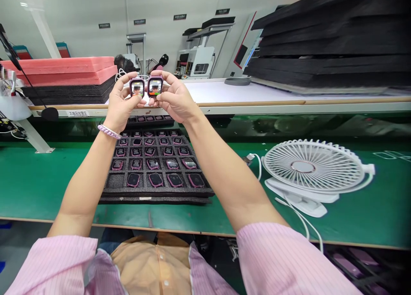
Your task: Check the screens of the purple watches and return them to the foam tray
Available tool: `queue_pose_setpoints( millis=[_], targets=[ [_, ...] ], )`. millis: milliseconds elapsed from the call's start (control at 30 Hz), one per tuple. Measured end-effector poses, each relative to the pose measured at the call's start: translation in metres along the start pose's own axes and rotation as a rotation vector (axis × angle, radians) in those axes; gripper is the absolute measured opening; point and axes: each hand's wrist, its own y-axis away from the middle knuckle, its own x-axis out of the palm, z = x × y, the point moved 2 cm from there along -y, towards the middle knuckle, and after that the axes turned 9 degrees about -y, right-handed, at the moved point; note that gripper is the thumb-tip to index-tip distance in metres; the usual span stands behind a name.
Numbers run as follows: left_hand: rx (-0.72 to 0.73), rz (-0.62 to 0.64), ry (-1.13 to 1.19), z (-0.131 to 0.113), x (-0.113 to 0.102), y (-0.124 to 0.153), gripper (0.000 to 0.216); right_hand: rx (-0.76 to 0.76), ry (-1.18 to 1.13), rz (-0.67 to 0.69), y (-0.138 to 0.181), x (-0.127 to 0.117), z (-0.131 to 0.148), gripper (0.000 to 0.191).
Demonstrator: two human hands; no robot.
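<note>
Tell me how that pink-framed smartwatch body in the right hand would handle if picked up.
The pink-framed smartwatch body is probably stiff, judging by its squared frame. It looks glossy, so it may be slippery and easily scratched. Its flat shape suggests it would lie still, not roll.

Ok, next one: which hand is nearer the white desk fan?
Right. The right hand is up and left of the white desk fan in view; the left hand is farther left, past it.
</note>
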Motion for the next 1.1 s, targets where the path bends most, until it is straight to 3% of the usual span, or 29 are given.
queue_pose_setpoints(
  millis=[200, 400, 800, 1100],
  targets=[
    [-0.025, 0.019, 0.019, 0.006, -0.003, 0.002, 0.063, 0.028, 0.034, -0.014, 0.003, 0.002, -0.004, 0.057],
    [-0.009, 0.016, 0.048, 0.005, -0.004, 0.01, 0.06, 0.013, -0.012, 0.06, 0.013, 0.007, -0.002, 0.056],
    [-0.166, 0.074, 0.0, -0.003, 0.007, 0.093, 0.055, 0.136, -0.195, 0.003, 0.087, 0.014, -0.027, 0.059],
    [-0.196, 0.076, -0.001, 0.001, 0.006, 0.093, 0.053, 0.164, -0.235, -0.037, 0.091, 0.013, -0.029, 0.052]
  ],
)
